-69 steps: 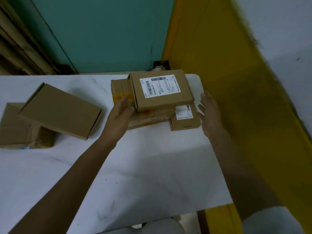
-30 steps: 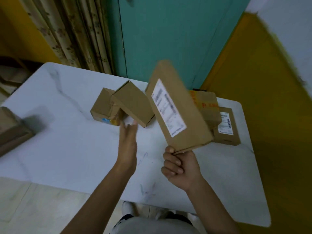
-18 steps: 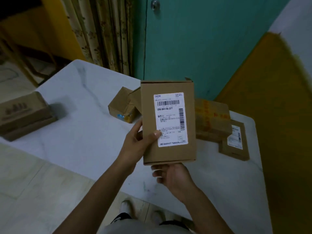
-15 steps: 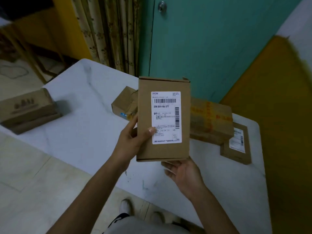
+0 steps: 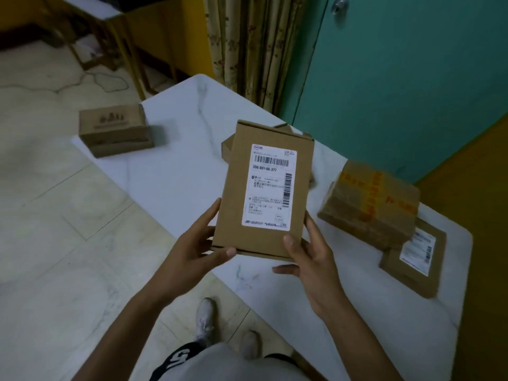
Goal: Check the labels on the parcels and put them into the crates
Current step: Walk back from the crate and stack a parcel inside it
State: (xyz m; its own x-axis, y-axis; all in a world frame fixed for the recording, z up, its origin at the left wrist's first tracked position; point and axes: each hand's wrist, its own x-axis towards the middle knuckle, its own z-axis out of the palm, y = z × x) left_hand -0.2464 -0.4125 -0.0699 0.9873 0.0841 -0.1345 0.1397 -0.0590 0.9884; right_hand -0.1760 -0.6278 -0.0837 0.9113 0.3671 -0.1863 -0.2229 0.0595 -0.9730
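A flat brown cardboard parcel (image 5: pixel 264 188) with a white barcode label facing me is held upright above the white table (image 5: pixel 176 171). My left hand (image 5: pixel 196 250) grips its lower left corner, thumb on the front. My right hand (image 5: pixel 308 257) holds the lower right corner, thumb on the front face, fingers behind. On the table to the right lie a parcel with yellow tape (image 5: pixel 371 204) and a small flat labelled parcel (image 5: pixel 415 257) partly under it. Another brown parcel (image 5: pixel 226 145) is mostly hidden behind the held one. No crate is in view.
A printed brown box (image 5: pixel 115 129) sits at the table's far left corner. A teal door (image 5: pixel 398 78) and patterned curtain (image 5: pixel 255 45) stand behind the table, a yellow wall (image 5: pixel 489 188) to the right. Tiled floor and my shoes (image 5: pixel 204 320) are below.
I lifted the labelled parcel off the stack with my right hand, turned its label toward me, and took it in both hands. My view swung left and down.
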